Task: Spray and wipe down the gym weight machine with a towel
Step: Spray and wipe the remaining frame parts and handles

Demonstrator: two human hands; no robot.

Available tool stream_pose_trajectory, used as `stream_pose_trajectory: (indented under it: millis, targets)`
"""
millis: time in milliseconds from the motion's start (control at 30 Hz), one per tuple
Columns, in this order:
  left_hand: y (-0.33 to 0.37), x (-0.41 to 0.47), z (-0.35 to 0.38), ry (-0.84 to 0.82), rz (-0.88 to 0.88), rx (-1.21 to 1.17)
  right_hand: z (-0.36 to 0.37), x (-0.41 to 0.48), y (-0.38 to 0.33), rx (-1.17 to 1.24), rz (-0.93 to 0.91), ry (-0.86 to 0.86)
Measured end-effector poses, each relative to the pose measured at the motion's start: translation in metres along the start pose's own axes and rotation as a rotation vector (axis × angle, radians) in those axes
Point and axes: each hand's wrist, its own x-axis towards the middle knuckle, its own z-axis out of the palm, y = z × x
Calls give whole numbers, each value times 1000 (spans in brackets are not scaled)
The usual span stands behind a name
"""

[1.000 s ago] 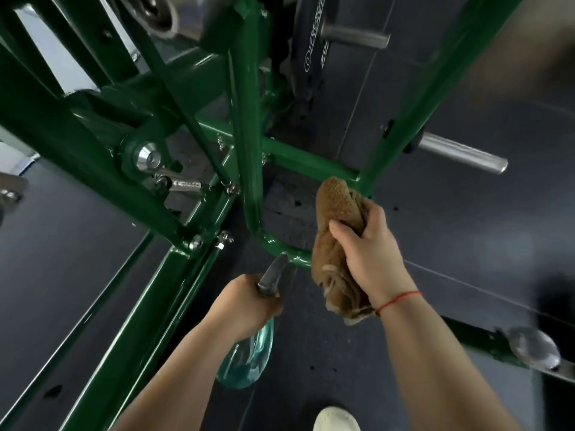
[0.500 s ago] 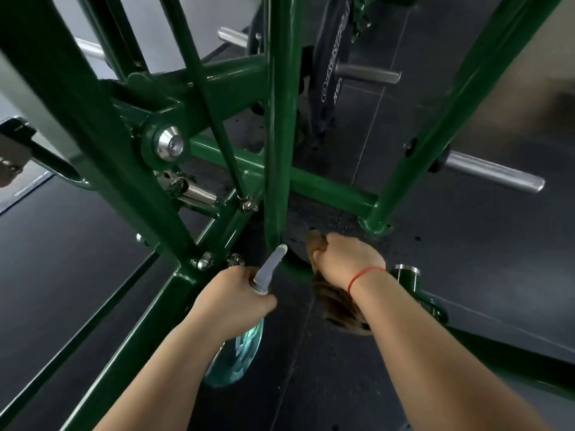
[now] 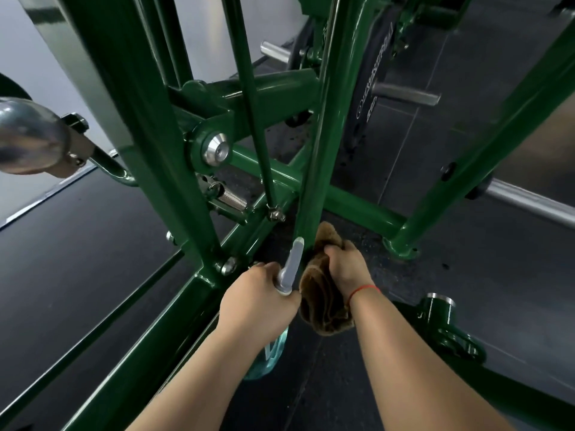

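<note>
Right hand (image 3: pixel 347 269) clamps towel (image 3: pixel 323 300) round the post (image 3: pixel 323 169) to wipe; beside it, left hand (image 3: pixel 258 300) grips sprayer (image 3: pixel 291 265), ready.

Bright, even indoor light. Brightest at 10 o'clock, where the pale wall (image 3: pixel 18 57) looks washed out. White glare streaks run along the glossy green frame tubes (image 3: pixel 326 135), with a hot spot on the chrome cap (image 3: pixel 216 149). The dark floor (image 3: pixel 77 259) is dim, with a faint sheen and soft shadows. The chrome knob (image 3: pixel 28 141) at 9 o'clock is close and out of focus. Heavy wide-angle bowing toward the edges. The centre is sharp; the steel peg (image 3: pixel 529 203) at 3 o'clock is slightly soft.
</note>
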Motion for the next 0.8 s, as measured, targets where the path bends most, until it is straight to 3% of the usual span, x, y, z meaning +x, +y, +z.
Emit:
stream_pose_trajectory:
  millis: [100,233,400,467,533,633,800]
  targets:
    - [4,1,1,76,52,-33,1,-5,-7,197,-65,-6]
    - [4,3,-1,171,63,-108,2,-20,-23,682,-156,-44]
    - [-10,5,-8,234,-4,-233,-1,-40,-46,980,-445,125]
    - [-16,6,-10,239,-18,-253,2,-43,-55,916,-618,208]
    - [-21,5,-12,246,-31,-278,13,-43,-58,645,-699,325]
    - [-25,2,-15,226,-38,-294,33,-42,-49,316,-699,437]
    - [-31,-1,-14,165,-5,-183,53,-42,-26,208,-592,420]
